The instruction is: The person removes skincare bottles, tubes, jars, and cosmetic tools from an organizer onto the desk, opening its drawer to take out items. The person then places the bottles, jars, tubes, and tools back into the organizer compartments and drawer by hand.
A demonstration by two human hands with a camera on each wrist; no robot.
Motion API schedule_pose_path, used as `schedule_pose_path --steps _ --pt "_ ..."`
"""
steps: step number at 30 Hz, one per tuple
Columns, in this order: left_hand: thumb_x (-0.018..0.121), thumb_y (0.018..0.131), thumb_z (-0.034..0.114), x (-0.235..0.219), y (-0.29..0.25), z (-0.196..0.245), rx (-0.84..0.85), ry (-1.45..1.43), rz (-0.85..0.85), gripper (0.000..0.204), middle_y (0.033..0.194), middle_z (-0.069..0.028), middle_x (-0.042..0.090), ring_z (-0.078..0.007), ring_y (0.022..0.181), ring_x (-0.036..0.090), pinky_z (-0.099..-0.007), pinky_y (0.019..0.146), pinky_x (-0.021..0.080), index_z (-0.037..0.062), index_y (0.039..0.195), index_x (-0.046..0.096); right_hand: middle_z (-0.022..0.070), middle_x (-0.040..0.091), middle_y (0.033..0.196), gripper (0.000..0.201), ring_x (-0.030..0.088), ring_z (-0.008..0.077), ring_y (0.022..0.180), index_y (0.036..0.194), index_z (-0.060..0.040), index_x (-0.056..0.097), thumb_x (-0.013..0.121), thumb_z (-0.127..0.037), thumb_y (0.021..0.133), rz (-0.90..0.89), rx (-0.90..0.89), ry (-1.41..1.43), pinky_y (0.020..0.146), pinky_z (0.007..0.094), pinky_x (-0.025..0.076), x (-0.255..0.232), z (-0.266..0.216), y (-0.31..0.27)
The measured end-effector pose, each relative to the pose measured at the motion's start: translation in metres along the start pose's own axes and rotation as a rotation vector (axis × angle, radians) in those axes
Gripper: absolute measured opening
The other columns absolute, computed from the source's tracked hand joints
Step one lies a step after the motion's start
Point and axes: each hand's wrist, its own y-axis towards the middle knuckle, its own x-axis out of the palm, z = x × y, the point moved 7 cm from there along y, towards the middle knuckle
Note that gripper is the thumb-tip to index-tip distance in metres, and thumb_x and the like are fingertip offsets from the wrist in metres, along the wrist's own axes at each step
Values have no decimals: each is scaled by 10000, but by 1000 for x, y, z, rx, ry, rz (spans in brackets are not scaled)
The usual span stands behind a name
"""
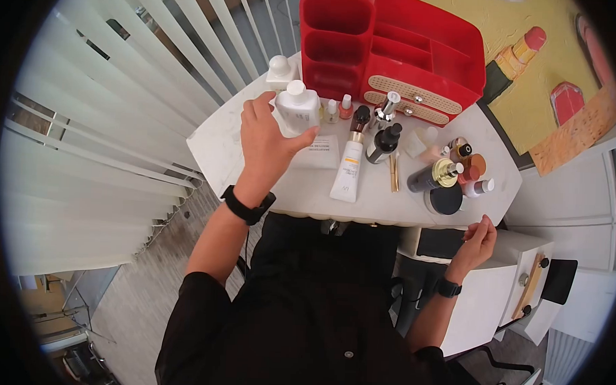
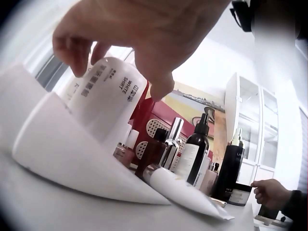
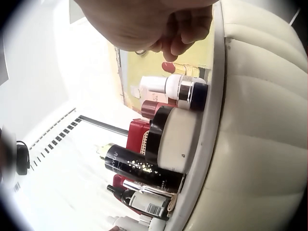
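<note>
My left hand (image 1: 266, 133) is spread around a white bottle (image 1: 298, 112), with its fingers on the far left side and the thumb to the right. In the left wrist view a gap shows between thumb and bottle, whose front carries dark lettering. Below that hand lies a white pouch (image 1: 316, 153), partly covered by it in the head view. A white squeeze tube (image 1: 349, 172) lies just right of the pouch. My right hand (image 1: 478, 244) hangs loosely curled off the table's front right edge, holding nothing, near a black-lidded jar (image 1: 445, 200).
A red organizer (image 1: 429, 34) with two drawers stands at the back. Nail polish bottles (image 1: 345, 107), a black spray bottle (image 1: 383, 143) and a black pump bottle (image 1: 434, 176) crowd the white table (image 1: 382, 207). White blinds (image 1: 100, 117) hang at left.
</note>
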Motion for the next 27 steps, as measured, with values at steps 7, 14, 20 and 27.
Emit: schedule_pose_path --steps 7,14,20,27 --pt "912 672 343 21 5 -1 -76 28 77 800 1104 -177 522 -355 989 575 -442 806 502 -38 1244 504 -15 558 678 314 448 45 576 891 -42 635 593 -300 1065 34 42 35 511 207 337 7 5 17" --pt "867 697 289 16 -3 -1 -167 -10 -30 732 1127 -190 517 -385 1021 610 -462 821 516 -62 1215 489 -28 508 627 368 408 42 549 835 -50 611 579 -333 1069 119 76 40 495 212 286 6 7 33" --pt "854 698 261 10 -9 -7 -276 -80 -151 725 1129 -192 508 -387 1030 600 -457 841 514 -67 1224 477 -36 491 632 351 394 34 561 806 -49 604 607 -294 1058 106 63 46 506 216 263 12 16 49" --pt "873 675 250 13 -15 -4 -212 -92 -146 793 1147 -201 500 -375 1039 587 -443 874 502 -78 1274 469 -36 497 642 340 418 42 603 785 -23 621 628 -238 1048 82 -74 -66 563 220 320 16 18 46"
